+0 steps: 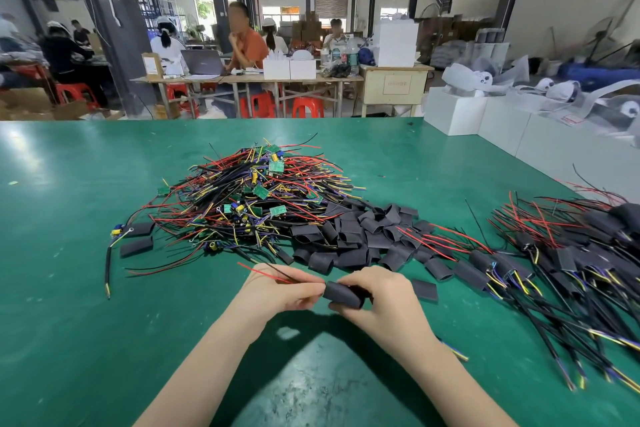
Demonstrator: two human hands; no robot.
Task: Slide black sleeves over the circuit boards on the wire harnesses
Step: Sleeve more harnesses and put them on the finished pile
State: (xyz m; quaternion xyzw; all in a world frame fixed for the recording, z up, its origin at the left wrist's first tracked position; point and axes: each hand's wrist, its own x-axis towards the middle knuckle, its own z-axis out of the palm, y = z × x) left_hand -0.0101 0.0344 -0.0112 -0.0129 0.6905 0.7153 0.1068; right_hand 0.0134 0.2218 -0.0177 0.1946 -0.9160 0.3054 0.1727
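My right hand (381,298) grips a black sleeve (343,293) just above the green table. My left hand (280,289) pinches a harness's red and black wires (266,272) right at the sleeve's left mouth; the wires run up and left from my fingers. The board of this harness is hidden, inside the sleeve or behind my fingers. Behind my hands lies a heap of bare harnesses with green circuit boards (263,191). A pile of loose black sleeves (360,236) spreads to its right. Harnesses with sleeves on them (568,256) lie at the right.
The green table (86,305) runs to a far edge. White boxes (502,121) line its back right corner. Two single sleeves (136,246) lie left of the heap, another (425,289) right of my right hand. People sit at tables in the background.
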